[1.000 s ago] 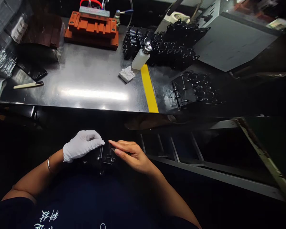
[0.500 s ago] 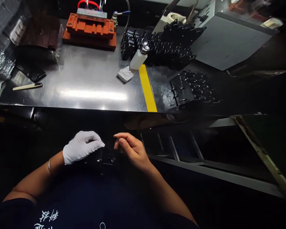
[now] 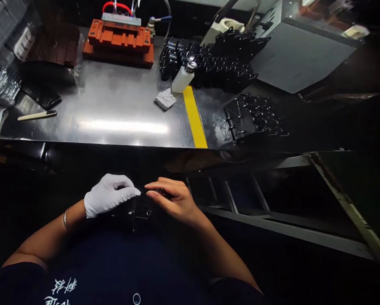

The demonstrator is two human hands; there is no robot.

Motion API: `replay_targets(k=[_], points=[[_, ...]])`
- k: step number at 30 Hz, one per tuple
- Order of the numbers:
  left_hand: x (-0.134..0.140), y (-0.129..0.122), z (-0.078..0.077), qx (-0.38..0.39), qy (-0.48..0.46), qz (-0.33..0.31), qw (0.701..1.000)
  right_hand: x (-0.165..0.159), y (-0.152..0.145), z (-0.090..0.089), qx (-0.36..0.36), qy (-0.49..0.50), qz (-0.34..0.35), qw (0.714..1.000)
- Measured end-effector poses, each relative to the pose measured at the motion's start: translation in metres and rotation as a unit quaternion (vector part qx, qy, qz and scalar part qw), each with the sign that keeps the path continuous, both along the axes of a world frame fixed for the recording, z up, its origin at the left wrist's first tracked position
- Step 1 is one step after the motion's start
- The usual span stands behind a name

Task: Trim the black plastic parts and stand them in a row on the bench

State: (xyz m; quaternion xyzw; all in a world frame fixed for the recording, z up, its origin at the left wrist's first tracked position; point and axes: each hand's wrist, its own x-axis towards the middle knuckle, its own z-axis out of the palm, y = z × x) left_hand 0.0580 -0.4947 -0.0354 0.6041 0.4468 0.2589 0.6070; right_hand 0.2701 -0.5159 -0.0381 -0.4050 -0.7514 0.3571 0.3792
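My left hand (image 3: 109, 195), in a white glove, is closed with thumb and fingertips pinched on the top of a black plastic part (image 3: 141, 213). The part hangs in front of my dark shirt. Small shiny spots and a ring show on it, but its outline is lost in the dark. My bare right hand (image 3: 174, 197) is just right of the gloved fingertips. Its thumb and forefinger are apart, pointing left, with a dark gap between them. Whether they touch the black part, I cannot make out.
Across the metal bench (image 3: 114, 97) stand an orange fixture (image 3: 120, 40), a white pump bottle (image 3: 182, 80), a folded white wipe (image 3: 165, 99) and black plastic parts (image 3: 209, 63). A cream-handled tool (image 3: 37, 115) lies left. A grey metal frame (image 3: 272, 226) is at lower right.
My right thumb and forefinger were pinched together; they have parted and moved slightly left, closer to the gloved fingertips. My left hand has hardly moved and keeps its pinch.
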Motion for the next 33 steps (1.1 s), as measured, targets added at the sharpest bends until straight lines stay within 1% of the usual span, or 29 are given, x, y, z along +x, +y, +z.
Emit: replay_targets(k=[2, 4, 7, 9, 10, 11, 12, 14, 15, 17, 19, 21, 26, 28, 30, 33], points=[[0.0, 0.002, 0.003, -0.023, 0.011, -0.022, 0.999, 0.004, 0.003, 0.002, -0.005, -0.008, 0.063, 0.998], [0.0, 0.003, 0.005, -0.026, 0.017, -0.037, 0.999, 0.005, 0.006, 0.002, -0.005, -0.021, 0.095, 0.995], [-0.001, 0.003, 0.005, -0.023, 0.003, -0.057, 0.998, 0.004, 0.01, -0.004, 0.012, -0.047, 0.093, 0.994], [-0.002, 0.002, 0.005, -0.01, -0.021, -0.074, 0.997, 0.001, 0.011, -0.01, 0.014, -0.057, 0.069, 0.996], [-0.002, 0.001, 0.005, 0.003, -0.033, -0.077, 0.996, 0.0, 0.011, -0.012, 0.003, -0.056, 0.047, 0.997], [-0.002, 0.001, 0.004, 0.018, -0.041, -0.07, 0.997, -0.002, 0.01, -0.013, -0.016, -0.049, 0.019, 0.998], [-0.002, 0.001, 0.004, 0.036, -0.042, -0.049, 0.997, -0.003, 0.008, -0.013, -0.042, -0.037, -0.009, 0.998], [-0.003, 0.001, 0.001, 0.073, -0.033, 0.014, 0.997, -0.005, 0.003, -0.011, -0.084, -0.009, -0.047, 0.995], [-0.003, 0.001, -0.001, 0.091, -0.027, 0.045, 0.995, -0.007, 0.001, -0.01, -0.092, 0.001, -0.048, 0.995], [-0.004, 0.001, -0.006, 0.121, -0.02, 0.084, 0.989, -0.01, -0.004, -0.007, -0.079, 0.016, -0.033, 0.996], [-0.004, 0.0, -0.009, 0.142, -0.023, 0.097, 0.985, -0.014, -0.007, -0.006, -0.046, 0.024, -0.03, 0.998], [-0.004, -0.001, -0.011, 0.153, -0.027, 0.099, 0.983, -0.017, -0.007, -0.005, -0.023, 0.029, -0.045, 0.998], [-0.003, -0.004, -0.013, 0.168, -0.025, 0.098, 0.981, -0.018, -0.005, -0.004, 0.009, 0.015, -0.053, 0.998], [-0.003, -0.005, -0.014, 0.154, -0.026, 0.103, 0.982, -0.017, -0.005, -0.003, 0.016, 0.011, -0.046, 0.999], [-0.002, -0.006, -0.015, 0.124, -0.031, 0.116, 0.985, -0.014, -0.005, -0.003, 0.02, 0.008, -0.029, 0.999], [-0.001, -0.007, -0.014, 0.076, -0.035, 0.123, 0.989, -0.008, -0.002, -0.002, 0.012, 0.007, 0.023, 1.0]])
